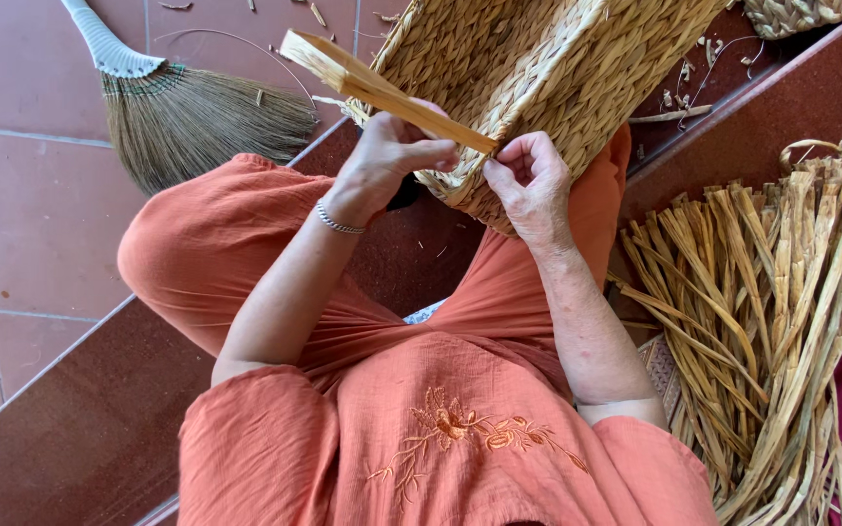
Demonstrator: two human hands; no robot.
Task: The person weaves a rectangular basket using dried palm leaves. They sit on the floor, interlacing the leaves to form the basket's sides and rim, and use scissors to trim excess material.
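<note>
While left hand point(387, 156) grips strip point(382, 93), basket point(538, 68) (woven) above.

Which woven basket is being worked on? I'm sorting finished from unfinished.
The large basket on the lap, touched by both hands; the other basket sits untouched at the top right edge.

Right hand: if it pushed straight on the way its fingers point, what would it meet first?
The right hand already has its fingertips at the woven basket, so it would likely press into the basket's edge at once; depth is unclear.

Basket point(538, 58) tan, braided weave; straw point(762, 321) pale yellow-tan. Clothes point(440, 429) orange, embroidered flower. Broom point(197, 117) brown, white handle; floor point(21, 195) red tile
</note>
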